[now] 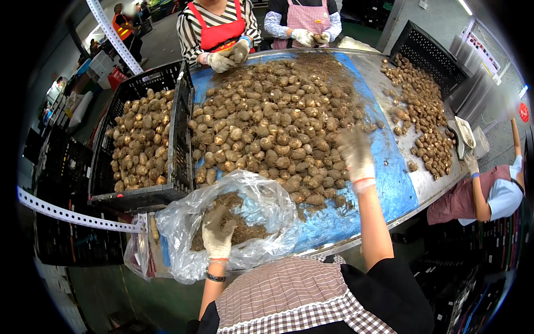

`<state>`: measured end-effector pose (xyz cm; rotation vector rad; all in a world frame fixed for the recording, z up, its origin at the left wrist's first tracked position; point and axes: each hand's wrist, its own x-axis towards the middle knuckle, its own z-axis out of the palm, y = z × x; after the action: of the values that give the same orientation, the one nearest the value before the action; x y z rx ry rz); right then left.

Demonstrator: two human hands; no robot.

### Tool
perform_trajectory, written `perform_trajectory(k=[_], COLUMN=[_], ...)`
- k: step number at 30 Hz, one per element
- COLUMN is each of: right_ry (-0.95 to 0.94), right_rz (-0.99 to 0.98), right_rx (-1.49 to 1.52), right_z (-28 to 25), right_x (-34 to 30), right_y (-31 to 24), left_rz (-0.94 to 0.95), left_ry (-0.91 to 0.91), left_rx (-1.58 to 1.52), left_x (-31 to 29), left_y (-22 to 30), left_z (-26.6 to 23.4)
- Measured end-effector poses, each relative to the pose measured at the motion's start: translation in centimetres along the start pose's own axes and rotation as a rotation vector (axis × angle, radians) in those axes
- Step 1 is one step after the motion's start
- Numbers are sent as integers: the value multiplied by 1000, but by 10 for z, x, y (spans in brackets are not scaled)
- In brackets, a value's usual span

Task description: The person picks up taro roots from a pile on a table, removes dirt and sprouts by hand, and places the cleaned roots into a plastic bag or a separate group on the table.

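Observation:
My left hand (pixel 217 238), in a dirty cream work glove, is over a clear plastic bag (pixel 267 200) at the table's near edge. Loose brown root fibres (pixel 247 231) lie in the bag. The fingers look curled, and whatever they hold blends with the brown fibres. My right hand (pixel 356 155), gloved too, is smeared by motion over the right side of a big heap of small brown taro corms (pixel 272 125). Its fingers cannot be made out. The heap lies on a blue plastic sheet (pixel 389 186).
A black crate (pixel 182 133) of taros stands left of the heap. More taros (pixel 425 117) spread on the metal table at right, by a tipped black crate (pixel 429 58) and a weighing scale (pixel 465 133). Two gloved co-workers work opposite; another person is at right. A perforated post (pixel 114 34) stands left.

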<state>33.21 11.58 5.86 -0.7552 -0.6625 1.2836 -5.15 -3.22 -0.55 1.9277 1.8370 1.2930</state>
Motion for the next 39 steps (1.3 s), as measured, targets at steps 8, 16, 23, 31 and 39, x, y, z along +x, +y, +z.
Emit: perform_trajectory(k=[8, 16, 23, 31, 39], right_ry=[-203, -358, -65, -282, -448], right_rz=[-274, -216, -136, 9, 324], right_rx=[-1964, -2051, -1438, -2020, -139], right_z=[42, 39, 36, 50, 78], right_x=[24, 27, -1, 27, -47], right_y=[115, 100, 98, 116, 115], left_rz=[-42, -319, -780, -694, -250], left_ry=[-111, -151, 14, -178, -115], left_rx=[-228, -395, -1483, -1249, -791], left_x=[11, -9, 3, 10, 21], left_y=[29, 8, 7, 33, 57], left_z=[16, 16, 29, 47, 17])
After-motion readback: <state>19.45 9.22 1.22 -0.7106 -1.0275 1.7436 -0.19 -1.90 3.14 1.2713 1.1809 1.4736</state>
